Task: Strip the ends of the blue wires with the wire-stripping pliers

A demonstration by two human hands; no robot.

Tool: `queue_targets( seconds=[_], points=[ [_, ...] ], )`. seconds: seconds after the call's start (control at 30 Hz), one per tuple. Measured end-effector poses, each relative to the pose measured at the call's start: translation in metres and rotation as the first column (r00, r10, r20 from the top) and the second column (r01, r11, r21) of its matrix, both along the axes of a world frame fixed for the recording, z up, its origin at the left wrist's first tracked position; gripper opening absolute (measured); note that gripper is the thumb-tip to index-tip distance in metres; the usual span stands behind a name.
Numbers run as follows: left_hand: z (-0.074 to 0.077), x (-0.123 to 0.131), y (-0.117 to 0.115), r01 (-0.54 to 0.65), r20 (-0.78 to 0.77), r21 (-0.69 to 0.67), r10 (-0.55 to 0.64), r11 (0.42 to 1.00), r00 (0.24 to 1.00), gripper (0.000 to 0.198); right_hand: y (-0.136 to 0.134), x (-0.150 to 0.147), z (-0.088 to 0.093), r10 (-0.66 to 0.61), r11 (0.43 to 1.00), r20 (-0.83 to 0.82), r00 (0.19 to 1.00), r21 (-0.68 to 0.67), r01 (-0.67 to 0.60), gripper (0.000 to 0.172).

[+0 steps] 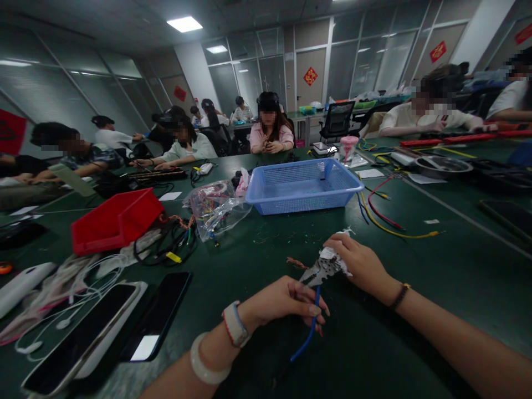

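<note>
My left hand (pixel 297 302) pinches a short blue wire (pixel 310 332) between thumb and fingers, its lower end hanging down toward the table. Wrapped around the handles of metal wire-stripping pliers (pixel 323 269) is my right hand (pixel 361 260); white paper or cloth covers part of the handles. The pliers' jaws point left and meet the wire's upper end beside my left fingers. Whether the jaws are fully closed on it is hard to make out. Just behind the jaws lies a twisted copper-coloured strand (pixel 296 262).
Ahead stands a blue mesh basket (pixel 305 202); left of it are a clear plastic bag of wires (pixel 218 213) and a red bin (pixel 118 219). Phones (pixel 160 316) and white earphones (pixel 64 323) lie at left. Coloured wires (pixel 390 224) spread at right. Several people sit around the tables.
</note>
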State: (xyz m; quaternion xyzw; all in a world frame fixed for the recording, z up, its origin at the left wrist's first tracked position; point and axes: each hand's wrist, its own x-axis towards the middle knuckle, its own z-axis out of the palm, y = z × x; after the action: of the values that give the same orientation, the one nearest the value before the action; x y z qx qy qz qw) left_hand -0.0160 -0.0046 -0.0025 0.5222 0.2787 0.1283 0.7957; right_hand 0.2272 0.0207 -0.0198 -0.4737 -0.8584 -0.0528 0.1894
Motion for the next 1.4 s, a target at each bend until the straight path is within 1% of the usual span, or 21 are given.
queue_targets(
  seconds=[0.1, 0.2, 0.33, 0.5, 0.67, 0.73, 0.83, 1.0, 1.1, 1.27, 1.4],
  points=[
    [-0.001, 0.003, -0.002, -0.076, 0.003, 0.018, 0.076, 0.997, 0.997, 0.027, -0.002, -0.004, -0.001, -0.021, 0.999, 0.014, 1.0, 0.026, 0.021, 0.051],
    [-0.001, 0.008, -0.006, -0.151, 0.013, 0.021, 0.151, 0.988, 0.988, 0.026, -0.005, -0.009, 0.0, -0.039, 0.997, 0.048, 0.998, 0.064, 0.036, 0.051],
    [-0.001, 0.014, -0.011, -0.263, 0.028, -0.011, 0.263, 0.965, 0.964, 0.027, -0.006, -0.013, 0.001, -0.053, 0.99, 0.097, 0.994, 0.133, 0.04, 0.048],
    [0.0, 0.018, -0.014, -0.31, 0.027, -0.013, 0.31, 0.951, 0.95, 0.028, -0.007, -0.017, 0.003, -0.08, 0.971, 0.128, 0.989, 0.233, 0.048, 0.035],
    [0.0, 0.019, -0.015, -0.319, 0.021, -0.016, 0.319, 0.948, 0.947, 0.03, -0.007, -0.018, 0.004, -0.133, 0.965, 0.161, 0.978, 0.244, 0.091, 0.025],
    [-0.001, 0.019, -0.015, -0.301, 0.029, -0.028, 0.302, 0.953, 0.953, 0.031, -0.007, -0.018, 0.004, -0.143, 0.971, 0.169, 0.975, 0.216, 0.105, 0.021],
    [-0.002, 0.019, -0.014, -0.283, 0.028, -0.027, 0.284, 0.959, 0.959, 0.032, -0.006, -0.016, 0.006, -0.149, 0.984, 0.151, 0.977, 0.125, 0.131, 0.02],
    [0.0, 0.014, -0.011, -0.272, 0.029, 0.009, 0.272, 0.962, 0.962, 0.031, -0.004, -0.008, 0.014, -0.178, 0.979, 0.058, 0.982, -0.091, 0.183, 0.028],
    [0.0, 0.012, -0.008, -0.254, 0.009, 0.011, 0.254, 0.967, 0.967, 0.032, -0.002, -0.001, 0.019, -0.187, 0.97, 0.023, 0.982, -0.152, 0.188, 0.031],
    [-0.003, 0.012, -0.006, -0.208, -0.035, 0.03, 0.209, 0.978, 0.977, 0.036, 0.001, 0.008, 0.021, -0.145, 0.965, 0.003, 0.989, -0.222, 0.142, 0.026],
    [0.0, 0.011, -0.007, -0.142, -0.038, 0.055, 0.144, 0.988, 0.989, 0.036, 0.006, 0.021, 0.025, -0.057, 0.958, -0.08, 0.995, -0.287, 0.031, 0.021]
  ],
)
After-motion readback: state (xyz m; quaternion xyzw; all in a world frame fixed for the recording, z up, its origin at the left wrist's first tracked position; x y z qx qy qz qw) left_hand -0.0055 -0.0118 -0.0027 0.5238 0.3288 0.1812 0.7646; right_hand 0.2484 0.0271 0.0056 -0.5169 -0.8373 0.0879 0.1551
